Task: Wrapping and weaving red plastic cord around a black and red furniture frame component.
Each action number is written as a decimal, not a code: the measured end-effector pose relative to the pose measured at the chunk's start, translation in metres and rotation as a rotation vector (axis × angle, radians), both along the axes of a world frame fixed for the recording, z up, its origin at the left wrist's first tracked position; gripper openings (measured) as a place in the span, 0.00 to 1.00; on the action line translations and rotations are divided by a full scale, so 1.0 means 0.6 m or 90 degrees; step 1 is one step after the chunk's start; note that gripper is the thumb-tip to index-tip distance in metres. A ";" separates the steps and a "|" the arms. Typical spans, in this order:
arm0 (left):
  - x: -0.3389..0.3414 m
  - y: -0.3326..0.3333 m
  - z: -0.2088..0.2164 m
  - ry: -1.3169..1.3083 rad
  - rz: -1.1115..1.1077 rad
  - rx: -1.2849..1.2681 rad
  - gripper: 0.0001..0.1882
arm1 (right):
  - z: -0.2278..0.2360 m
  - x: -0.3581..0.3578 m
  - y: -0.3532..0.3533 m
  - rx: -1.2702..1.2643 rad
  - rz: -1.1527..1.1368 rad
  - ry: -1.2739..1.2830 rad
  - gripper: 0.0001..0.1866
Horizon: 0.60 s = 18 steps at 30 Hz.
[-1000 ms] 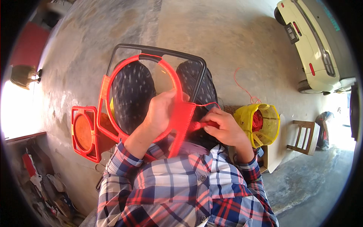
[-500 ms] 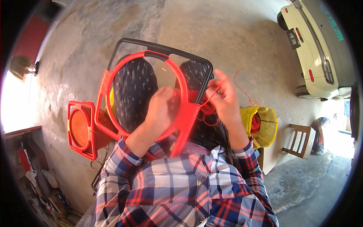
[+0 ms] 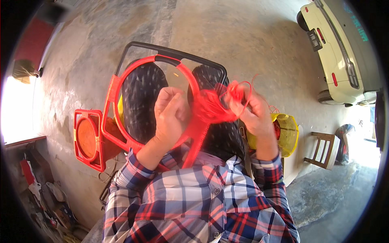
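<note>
Across my lap lies a black frame with a round ring inside it, most of both wrapped in red cord; part of the frame's far side stays bare black. My right hand is at the frame's right side, fingers closed on a loose bundle of red cord. The bundle is blurred and covers the frame's right side. My left hand is raised over the ring's opening with its fingers curled together. Whether a strand is pinched in them is hidden.
Left of my legs stands a similar red-wrapped frame against an orange-brown round object. A yellow container with red cord inside is at my right, with a wooden stool beyond. A pale car stands at the far right.
My right hand has moved slightly right and now holds a red cord bundle, pulled up over the frame's right side. My left hand has lifted a little, its fingers curled.
</note>
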<state>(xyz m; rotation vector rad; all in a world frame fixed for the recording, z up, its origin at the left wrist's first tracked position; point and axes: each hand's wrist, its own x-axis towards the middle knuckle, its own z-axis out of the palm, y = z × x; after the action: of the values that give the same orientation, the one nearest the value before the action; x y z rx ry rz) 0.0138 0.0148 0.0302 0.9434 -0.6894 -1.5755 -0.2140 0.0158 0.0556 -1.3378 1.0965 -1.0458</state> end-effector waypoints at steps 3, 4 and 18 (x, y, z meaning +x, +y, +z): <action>0.006 -0.009 -0.007 -0.003 0.009 0.084 0.15 | -0.010 -0.096 0.002 0.015 0.221 0.411 0.10; 0.001 -0.012 -0.006 -0.009 -0.017 0.128 0.17 | -0.026 -0.121 0.021 0.091 0.106 0.253 0.10; -0.008 -0.011 0.003 -0.034 -0.241 0.185 0.25 | -0.108 -0.060 0.066 0.293 -0.170 -0.311 0.04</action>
<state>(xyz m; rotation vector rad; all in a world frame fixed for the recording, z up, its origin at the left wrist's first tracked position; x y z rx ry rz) 0.0091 0.0084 0.0318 1.1171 -0.7194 -2.0310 -0.2500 0.0556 -0.0092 -0.5391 1.0688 -1.1466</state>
